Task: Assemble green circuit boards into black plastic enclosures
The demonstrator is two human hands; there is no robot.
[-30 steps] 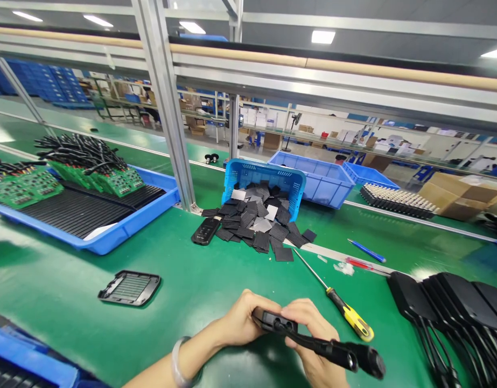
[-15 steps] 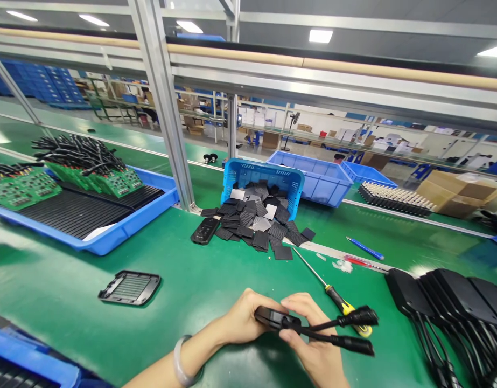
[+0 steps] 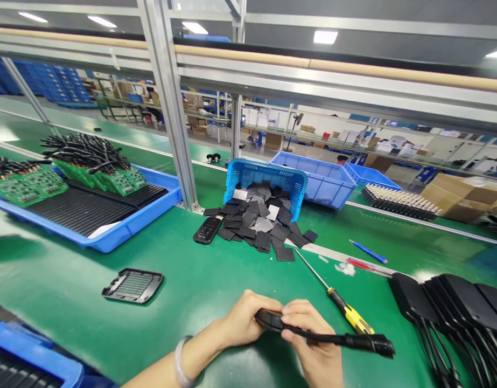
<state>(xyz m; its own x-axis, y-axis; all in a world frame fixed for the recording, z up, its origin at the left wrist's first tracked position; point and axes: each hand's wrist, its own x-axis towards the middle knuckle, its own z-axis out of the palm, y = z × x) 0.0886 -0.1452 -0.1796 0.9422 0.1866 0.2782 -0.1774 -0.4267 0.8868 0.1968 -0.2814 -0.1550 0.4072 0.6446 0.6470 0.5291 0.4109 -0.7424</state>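
Observation:
Both my hands grip one small black plastic housing (image 3: 268,319) low in the middle of the green bench. My left hand (image 3: 246,318) wraps its left end. My right hand (image 3: 315,345) closes over its right end, where black cables ending in round connectors (image 3: 373,343) stick out to the right. A yellow-handled screwdriver (image 3: 345,310) lies just beyond my right hand. A loose black housing cover (image 3: 133,285) lies to the left on the bench.
A tipped blue basket (image 3: 266,180) spills black ribbed pads (image 3: 258,229) at centre. A blue tray (image 3: 111,237) with green circuit boards (image 3: 26,186) stands left. Finished black units with cables (image 3: 454,307) pile at the right. An aluminium post (image 3: 171,113) rises behind.
The housing turned in my hands, and the two cable ends came together and swung lower to the right. Both hands kept their grip.

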